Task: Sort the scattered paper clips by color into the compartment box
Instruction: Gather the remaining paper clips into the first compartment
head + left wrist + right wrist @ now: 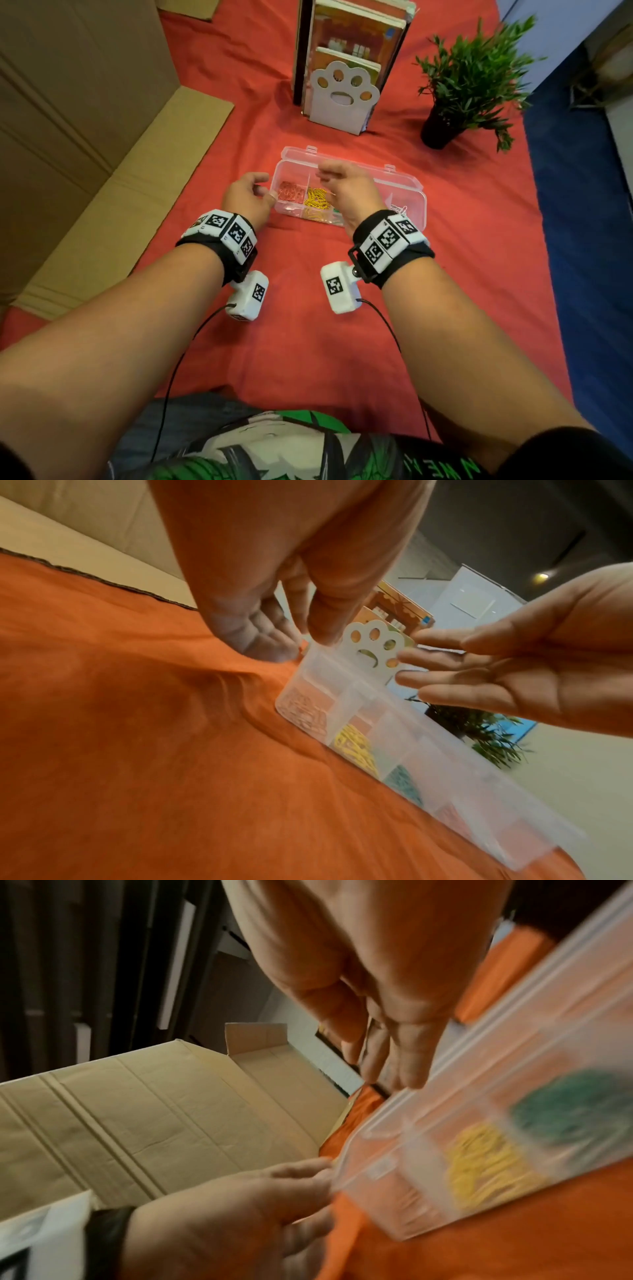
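From the head view, we see the clear compartment box (407, 192) lying on the red cloth (308, 325) that covers the bench, lid open toward the books. Inside it, red paper clips (291, 194) fill the left front cell, yellow paper clips (317, 202) the next one, and white paper clips (399, 208) show further right, partly hidden by the wrist. The left hand (248, 198) sits at the box's left end, thumb at its wall, fingers loosely curled; the right hand (346, 192) hovers over the middle cells, and whether it pinches anything we cannot tell here. A bookend (342, 99) shaped like a paw, a potted plant (469, 75) and a cardboard box (68, 137) stand around. On to the left wrist view: the left hand (291, 588) points down, fingertips touching the box's (445, 772) end wall and the cloth, while the right hand (531, 664) is spread flat with straight fingers, holding nothing. Green paper clips (402, 780) show beyond the yellow. Right wrist view, blurred: the right hand (387, 993) hangs relaxed above the lid edge, and the left hand (240, 1210) touches the corner of the box (428, 1150).
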`<control>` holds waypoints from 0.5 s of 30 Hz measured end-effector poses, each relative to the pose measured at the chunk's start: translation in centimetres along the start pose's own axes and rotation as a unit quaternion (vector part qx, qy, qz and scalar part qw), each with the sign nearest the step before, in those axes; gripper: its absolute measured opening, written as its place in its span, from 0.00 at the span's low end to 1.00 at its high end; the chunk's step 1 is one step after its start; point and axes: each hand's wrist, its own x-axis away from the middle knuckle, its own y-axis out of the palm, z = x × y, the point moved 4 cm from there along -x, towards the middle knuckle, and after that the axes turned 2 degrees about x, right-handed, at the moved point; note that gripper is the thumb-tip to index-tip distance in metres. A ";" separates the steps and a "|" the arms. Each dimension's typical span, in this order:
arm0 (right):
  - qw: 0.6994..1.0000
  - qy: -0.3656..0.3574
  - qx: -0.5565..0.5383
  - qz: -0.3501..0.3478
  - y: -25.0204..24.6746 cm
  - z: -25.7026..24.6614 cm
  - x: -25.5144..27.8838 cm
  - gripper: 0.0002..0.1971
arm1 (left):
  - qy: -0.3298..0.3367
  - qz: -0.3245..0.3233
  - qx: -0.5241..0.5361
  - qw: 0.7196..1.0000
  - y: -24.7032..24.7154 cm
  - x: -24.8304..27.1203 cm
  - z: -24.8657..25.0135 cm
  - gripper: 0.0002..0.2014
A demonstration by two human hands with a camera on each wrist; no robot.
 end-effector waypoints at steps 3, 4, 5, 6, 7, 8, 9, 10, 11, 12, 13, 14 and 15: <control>0.998 -0.009 0.059 0.025 -4.4 1.6 1.1 0.19 | 0.046 0.042 -0.060 0.996 0.4 1.7 0.7 0.10; 0.995 -0.013 0.084 0.043 -6.2 2.4 1.5 0.19 | 0.062 0.036 -0.071 0.995 0.9 2.6 1.0 0.09; 0.991 -0.016 0.113 0.063 -8.0 3.1 2.0 0.19 | 0.077 0.019 -0.078 0.994 1.5 3.7 1.3 0.08; 0.985 -0.015 0.149 0.083 -9.9 4.0 2.4 0.19 | 0.088 -0.006 -0.087 0.992 2.3 4.8 1.5 0.08; 0.975 -0.005 0.197 0.102 -11.8 4.9 2.9 0.17 | 0.100 -0.037 -0.100 0.989 3.4 6.0 1.6 0.07; 0.961 0.011 0.250 0.118 -13.6 5.9 3.3 0.15 | 0.111 -0.075 -0.114 0.984 4.5 7.2 1.6 0.07; 0.945 0.028 0.299 0.130 -15.4 6.9 3.7 0.13 | 0.120 -0.119 -0.129 0.977 5.9 8.2 1.4 0.07; 0.931 0.041 0.335 0.136 -16.9 8.0 4.1 0.13 | 0.129 -0.166 -0.148 0.966 7.2 9.3 1.3 0.07; 0.921 0.053 0.361 0.137 -18.1 8.9 4.5 0.13 | 0.140 -0.214 -0.172 0.951 8.5 10.4 1.2 0.07; 0.912 0.064 0.384 0.133 -19.0 9.7 4.9 0.13 | 0.151 -0.259 -0.198 0.933 9.8 11.5 1.2 0.08; 0.902 0.074 0.406 0.127 -19.6 10.4 5.2 0.13 | 0.164 -0.300 -0.219 0.914 10.9 12.5 1.2 0.09; 0.895 0.079 0.423 0.120 -20.1 10.9 5.5 0.14 | 0.174 -0.338 -0.232 0.895 12.0 13.5 1.2 0.10; 0.889 0.079 0.436 0.111 -20.4 11.4 5.8 0.15 | 0.184 -0.373 -0.238 0.878 13.0 14.5 1.2 0.11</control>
